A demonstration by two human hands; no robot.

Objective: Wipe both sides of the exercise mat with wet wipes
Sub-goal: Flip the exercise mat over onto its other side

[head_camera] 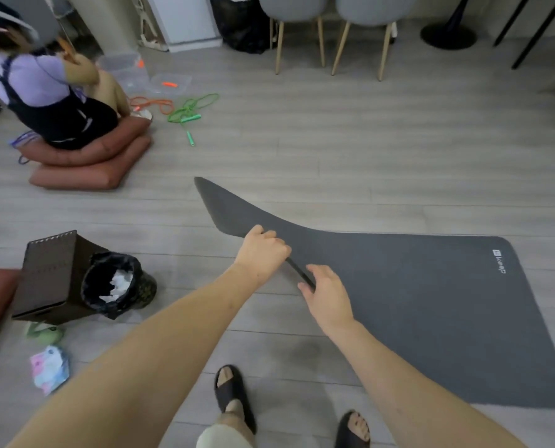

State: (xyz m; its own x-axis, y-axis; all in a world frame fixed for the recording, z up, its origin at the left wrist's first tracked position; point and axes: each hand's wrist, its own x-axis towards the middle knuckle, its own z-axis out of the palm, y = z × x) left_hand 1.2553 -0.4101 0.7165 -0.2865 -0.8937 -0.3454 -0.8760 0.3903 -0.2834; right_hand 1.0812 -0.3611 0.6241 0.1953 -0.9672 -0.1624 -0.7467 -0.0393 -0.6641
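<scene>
A dark grey exercise mat (431,302) lies on the wooden floor at the right, a white logo near its far right corner. Its left end is lifted off the floor and curls up toward the far left. My left hand (263,250) is shut on the mat's raised near edge. Just to the right, my right hand (326,294) holds the same edge, fingers curled over it. A pack of wet wipes (48,368) lies on the floor at the lower left, apart from both hands.
A tipped brown box (48,276) and a black-lined bin (117,282) with white waste sit left of me. A person (43,88) sits on brown cushions at the far left, skipping ropes (188,108) beside. Grey chairs (327,30) stand at the back. My sandalled feet (234,396) are below.
</scene>
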